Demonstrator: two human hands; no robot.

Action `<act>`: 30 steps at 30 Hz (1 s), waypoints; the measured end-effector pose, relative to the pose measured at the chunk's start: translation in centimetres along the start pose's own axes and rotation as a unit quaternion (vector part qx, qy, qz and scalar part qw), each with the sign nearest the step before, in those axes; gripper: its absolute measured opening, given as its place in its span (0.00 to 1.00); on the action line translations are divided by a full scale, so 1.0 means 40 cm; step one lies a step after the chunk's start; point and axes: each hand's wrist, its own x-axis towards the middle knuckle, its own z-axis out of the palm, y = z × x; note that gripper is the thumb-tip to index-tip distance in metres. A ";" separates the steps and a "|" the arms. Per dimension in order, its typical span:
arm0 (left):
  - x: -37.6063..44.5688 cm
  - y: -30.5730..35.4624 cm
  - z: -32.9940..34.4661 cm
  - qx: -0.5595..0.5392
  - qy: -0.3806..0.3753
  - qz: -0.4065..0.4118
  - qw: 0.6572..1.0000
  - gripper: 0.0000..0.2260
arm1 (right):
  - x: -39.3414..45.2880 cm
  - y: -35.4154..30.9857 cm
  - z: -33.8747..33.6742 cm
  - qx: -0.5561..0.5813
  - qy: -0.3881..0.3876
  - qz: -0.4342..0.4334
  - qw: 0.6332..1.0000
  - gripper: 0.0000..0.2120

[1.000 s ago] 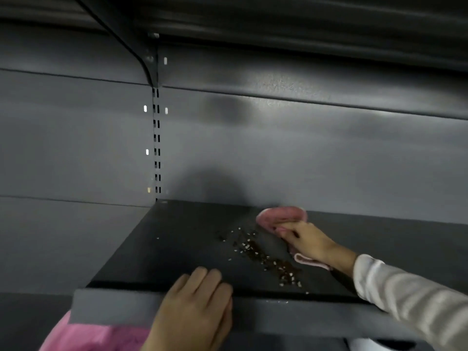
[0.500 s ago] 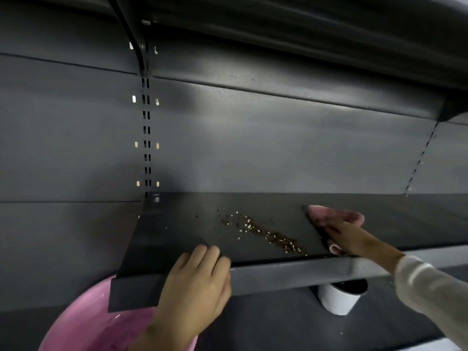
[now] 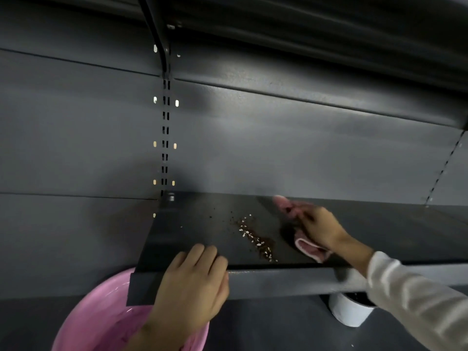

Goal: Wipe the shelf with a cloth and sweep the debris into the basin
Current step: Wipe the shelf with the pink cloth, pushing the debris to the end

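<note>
A dark metal shelf (image 3: 197, 231) runs across the lower half of the view. A diagonal streak of brown and pale crumbs, the debris (image 3: 255, 238), lies on it. My right hand (image 3: 319, 228) grips a pink cloth (image 3: 310, 249) pressed on the shelf just right of the crumbs. My left hand (image 3: 195, 277) rests on the shelf's front lip, fingers curled over its edge. A pink basin (image 3: 101, 315) sits below the shelf's left end, partly hidden by my left arm.
A white cup (image 3: 350, 312) with a dark inside stands on the lower level under the shelf, right of the basin. A slotted upright (image 3: 165, 138) and grey back panels rise behind. Another shelf overhangs at the top.
My right hand with the cloth swept right, away from the crumbs, then back a little toward them. The view dropped, revealing the basin and cup. My left hand stayed on the lip.
</note>
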 end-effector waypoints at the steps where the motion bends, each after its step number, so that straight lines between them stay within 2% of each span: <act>1: -0.004 -0.008 0.000 0.003 0.006 -0.004 1.000 0.10 | 0.002 0.036 -0.009 -0.015 -0.020 0.030 0.999 0.14; 3: -0.014 -0.025 -0.003 0.008 0.016 -0.009 1.000 0.10 | 0.000 0.082 -0.007 -0.076 -0.086 0.075 0.991 0.16; 5: -0.021 -0.039 -0.007 0.024 0.019 -0.011 0.999 0.11 | 0.002 0.078 0.025 -0.119 -0.110 0.060 0.985 0.18; 10: -0.035 -0.055 -0.021 0.052 0.029 -0.019 0.998 0.11 | 0.007 -0.087 0.132 -0.034 -0.100 -0.065 0.992 0.14; 14: -0.047 -0.067 -0.029 0.055 0.039 -0.024 0.997 0.12 | 0.024 -0.147 0.156 0.022 -0.033 -0.102 0.994 0.15; 18: -0.059 -0.086 -0.040 0.059 0.038 -0.033 0.997 0.12 | 0.079 -0.078 0.083 0.022 0.030 -0.038 0.999 0.16; 20: -0.064 -0.098 -0.045 0.059 0.039 -0.040 0.997 0.12 | 0.104 -0.017 0.067 -0.014 0.008 -0.001 1.000 0.16; 23: -0.067 -0.112 -0.049 0.060 0.036 -0.049 0.996 0.12 | 0.127 0.003 0.094 -0.074 -0.066 0.030 0.995 0.16; 25: -0.069 -0.113 -0.048 0.063 0.033 -0.047 0.996 0.12 | 0.133 -0.047 0.127 -0.052 -0.091 -0.003 0.994 0.15; 30: -0.075 -0.112 -0.042 0.056 0.033 -0.045 0.997 0.11 | 0.100 -0.161 0.181 0.015 -0.130 -0.177 0.975 0.13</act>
